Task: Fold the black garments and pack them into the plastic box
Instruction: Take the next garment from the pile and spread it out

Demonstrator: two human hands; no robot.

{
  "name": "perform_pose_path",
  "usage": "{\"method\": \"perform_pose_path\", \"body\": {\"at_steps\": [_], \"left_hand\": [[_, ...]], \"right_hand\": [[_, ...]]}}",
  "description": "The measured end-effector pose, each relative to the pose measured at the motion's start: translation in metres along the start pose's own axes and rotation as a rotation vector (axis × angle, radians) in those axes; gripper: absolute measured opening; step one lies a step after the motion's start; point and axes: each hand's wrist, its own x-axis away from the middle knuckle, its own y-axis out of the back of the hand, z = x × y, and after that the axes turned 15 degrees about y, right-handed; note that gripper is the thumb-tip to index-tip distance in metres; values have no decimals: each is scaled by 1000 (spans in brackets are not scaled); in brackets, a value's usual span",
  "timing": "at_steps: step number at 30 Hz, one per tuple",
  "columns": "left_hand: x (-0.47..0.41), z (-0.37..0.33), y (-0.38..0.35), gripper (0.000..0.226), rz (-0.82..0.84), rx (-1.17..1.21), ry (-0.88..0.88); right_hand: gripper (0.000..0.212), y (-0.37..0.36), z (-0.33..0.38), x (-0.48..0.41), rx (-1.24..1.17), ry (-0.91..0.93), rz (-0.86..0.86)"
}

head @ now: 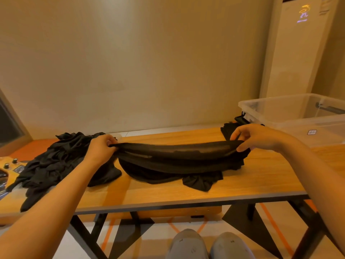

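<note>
Head camera is looking down over my two bare arms at a wooden table point(186, 193). I am holding one black garment point(177, 156) stretched sideways between my hands, over the middle of the table. My left hand point(101, 146) is pinching its left end, fingers and thumb curled tight on the bunched cloth. My right hand point(255, 136) is gripping its right end, thumb underneath and fingers curled over the top edge. The upper edge is hanging taut in the air between the two grips, while the lower folds are sagging onto the table and trailing toward its near edge.

A heap of crumpled black garments point(56, 161) is lying at the left end of the table, just behind and under my left wrist, one piece drooping toward the near edge. Another bit of black cloth point(228, 130) is showing behind my right hand, near the far edge.

The clear plastic box point(298, 116) is standing at the far right corner of the table, lid off, just beyond my right hand. My grey shoes point(188, 243) are showing on the floor below the near edge.
</note>
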Motion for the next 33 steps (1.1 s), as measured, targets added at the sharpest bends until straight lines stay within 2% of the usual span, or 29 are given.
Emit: {"method": "perform_pose_path", "body": {"at_steps": [4, 6, 8, 12, 18, 20, 22, 25, 28, 30, 33], "left_hand": [[-1, 2, 14, 2, 61, 41, 86], [1, 4, 18, 2, 145, 139, 141], [8, 8, 19, 2, 280, 265, 209], [27, 24, 6, 10, 463, 281, 266], [59, 52, -3, 18, 660, 408, 289], [63, 64, -6, 24, 642, 322, 236], [67, 71, -8, 31, 594, 138, 140], [73, 74, -11, 37, 422, -15, -56], [81, 75, -18, 32, 278, -90, -274], [85, 76, -24, 28, 271, -159, -315], [94, 80, -28, 29, 292, -167, -265]], "right_hand": [[22, 4, -11, -7, 190, 24, -384], [23, 2, -18, -8, 185, 26, -518], [19, -4, -23, -7, 95, -26, -510], [7, -33, -36, 6, -29, -139, -299], [16, -65, -64, 34, -120, -113, -249], [21, -69, -69, 42, -76, -54, -219], [24, -70, -73, 50, 77, -15, -180], [36, -71, -73, 59, 369, 7, -183], [38, -83, -67, 63, 573, 193, -229], [37, -94, -68, 61, 616, 283, -186], [42, -103, -76, 61, 570, 251, -130]]}}
